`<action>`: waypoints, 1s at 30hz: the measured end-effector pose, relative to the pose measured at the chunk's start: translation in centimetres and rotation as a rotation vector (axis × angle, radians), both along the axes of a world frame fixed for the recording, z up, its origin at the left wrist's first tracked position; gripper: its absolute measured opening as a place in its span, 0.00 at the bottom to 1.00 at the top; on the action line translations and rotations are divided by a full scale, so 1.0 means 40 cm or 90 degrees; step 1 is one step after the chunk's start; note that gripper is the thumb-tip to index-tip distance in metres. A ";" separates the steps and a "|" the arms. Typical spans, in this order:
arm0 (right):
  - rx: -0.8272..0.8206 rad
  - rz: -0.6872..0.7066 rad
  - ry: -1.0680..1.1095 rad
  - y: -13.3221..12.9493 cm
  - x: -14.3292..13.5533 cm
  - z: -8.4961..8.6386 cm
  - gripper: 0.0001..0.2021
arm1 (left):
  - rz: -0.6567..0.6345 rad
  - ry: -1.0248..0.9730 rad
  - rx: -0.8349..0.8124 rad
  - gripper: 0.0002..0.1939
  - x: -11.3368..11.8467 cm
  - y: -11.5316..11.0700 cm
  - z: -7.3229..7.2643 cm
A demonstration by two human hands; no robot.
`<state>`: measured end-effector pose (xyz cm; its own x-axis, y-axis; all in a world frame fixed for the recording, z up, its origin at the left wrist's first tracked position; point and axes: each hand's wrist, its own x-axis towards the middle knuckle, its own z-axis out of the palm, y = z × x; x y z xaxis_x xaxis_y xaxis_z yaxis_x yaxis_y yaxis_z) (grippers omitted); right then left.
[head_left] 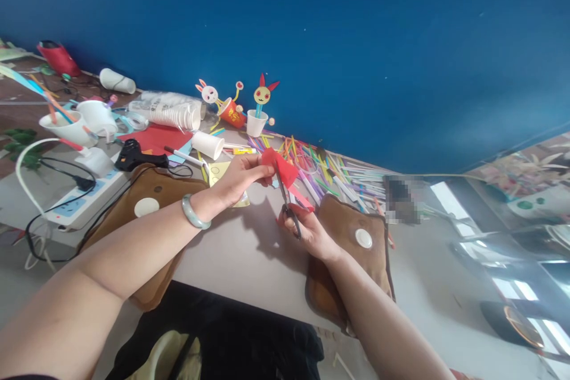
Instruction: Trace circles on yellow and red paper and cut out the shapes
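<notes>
Above the middle of the table, my left hand [243, 177] pinches a piece of red paper [287, 172] between thumb and fingers. My right hand [307, 230] is closed around the handles of dark scissors [285, 193]. The scissor blades point up and lie against the red paper, beside my left fingertips. A strip of the red paper hangs down toward my right hand. Yellow paper with drawn circles [216, 171] lies behind my left wrist.
Two brown cushions [332, 219] rest on the table at either side. Colourful sticks, two paper-cup figures [257, 123], stacked cups [178, 116], a black glue gun [133, 155] and a power strip [75, 205] lie toward the back and left, before the blue wall.
</notes>
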<state>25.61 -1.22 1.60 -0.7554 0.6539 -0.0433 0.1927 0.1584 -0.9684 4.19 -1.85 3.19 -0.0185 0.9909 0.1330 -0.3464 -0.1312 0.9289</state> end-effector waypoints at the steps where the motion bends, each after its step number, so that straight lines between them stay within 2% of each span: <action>1: 0.002 -0.001 0.001 0.000 0.000 -0.001 0.24 | -0.001 0.002 0.003 0.12 0.000 0.000 -0.001; 25: -0.020 -0.004 0.014 0.001 0.011 -0.010 0.23 | -0.032 0.052 0.022 0.09 -0.001 -0.001 0.000; 30: -0.015 -0.011 0.001 0.003 0.010 0.001 0.24 | -0.026 0.053 0.008 0.09 -0.001 -0.003 0.006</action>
<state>25.99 -1.10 1.64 -0.7436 0.6662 -0.0578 0.1932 0.1313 -0.9723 4.14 -1.98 3.43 0.0334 0.9888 0.1455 -0.2740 -0.1309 0.9528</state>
